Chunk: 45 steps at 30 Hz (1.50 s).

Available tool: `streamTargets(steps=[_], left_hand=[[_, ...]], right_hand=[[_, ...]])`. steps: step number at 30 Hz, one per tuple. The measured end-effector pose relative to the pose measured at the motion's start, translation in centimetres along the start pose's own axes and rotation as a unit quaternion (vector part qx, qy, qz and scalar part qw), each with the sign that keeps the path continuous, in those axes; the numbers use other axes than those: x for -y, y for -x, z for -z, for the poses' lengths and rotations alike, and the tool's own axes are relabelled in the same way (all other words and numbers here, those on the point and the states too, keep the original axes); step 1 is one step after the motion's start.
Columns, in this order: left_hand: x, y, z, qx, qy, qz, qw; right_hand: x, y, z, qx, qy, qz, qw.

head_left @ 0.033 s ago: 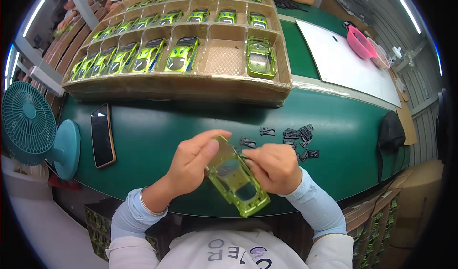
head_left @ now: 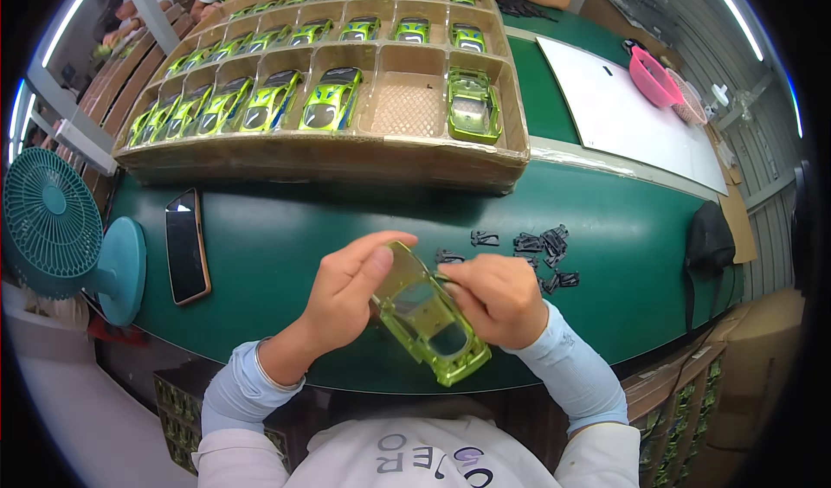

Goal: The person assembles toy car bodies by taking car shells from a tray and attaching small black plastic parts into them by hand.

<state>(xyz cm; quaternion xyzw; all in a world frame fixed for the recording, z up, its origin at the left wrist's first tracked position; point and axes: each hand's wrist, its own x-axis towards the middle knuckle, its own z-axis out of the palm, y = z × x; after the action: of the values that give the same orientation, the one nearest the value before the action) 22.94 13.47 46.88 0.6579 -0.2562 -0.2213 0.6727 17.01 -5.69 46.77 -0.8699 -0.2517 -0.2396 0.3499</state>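
A green toy car body shell (head_left: pixel 433 325) is tilted between my hands above the near edge of the table, its hollow inside facing up. My left hand (head_left: pixel 342 293) grips its far left end, thumb on the inside and fingers around the outside. My right hand (head_left: pixel 498 298) is closed at the shell's right side edge, fingertips pinched together. A dark bit shows at those fingertips, too small to name. Just beyond my right hand, several small black plastic parts (head_left: pixel 551 244) lie loose on the green table (head_left: pixel 286 254).
A divided cardboard tray (head_left: pixel 346 161) holds rows of green toy cars; one upturned car shell (head_left: pixel 473 105) sits in its right front compartment. At left are a phone (head_left: pixel 186 246) and a teal fan (head_left: pixel 121 267). Pink basket (head_left: pixel 655 77) and white board (head_left: pixel 619 99) lie right. Other people sit opposite.
The toy car body shell has shifted slightly up, away from me. My right hand has tilted a little at its edge; both hands keep their hold.
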Motion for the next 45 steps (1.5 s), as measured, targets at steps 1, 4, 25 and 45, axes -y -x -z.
streamTargets(steps=[1, 4, 25, 45], left_hand=[[-0.2, -0.1, 0.0, -0.019, 0.043, 0.041, 0.998], [0.7, -0.4, -0.5, -0.056, 0.129, 0.077, 0.987], [0.0, 0.4, -1.1, -0.036, -0.229, -0.320, 0.919], [0.2, -0.2, -0.3, -0.062, -0.328, -0.394, 0.856]], right_hand=[[0.1, -0.1, 0.0, -0.002, 0.001, 0.002, 1.000], [0.5, -0.2, 0.4, -0.038, -0.184, -0.119, 0.975], [0.5, -0.2, -0.5, -0.075, -0.276, -0.169, 0.943], [-0.1, -0.2, -0.6, -0.022, -0.552, -0.434, 0.712]])
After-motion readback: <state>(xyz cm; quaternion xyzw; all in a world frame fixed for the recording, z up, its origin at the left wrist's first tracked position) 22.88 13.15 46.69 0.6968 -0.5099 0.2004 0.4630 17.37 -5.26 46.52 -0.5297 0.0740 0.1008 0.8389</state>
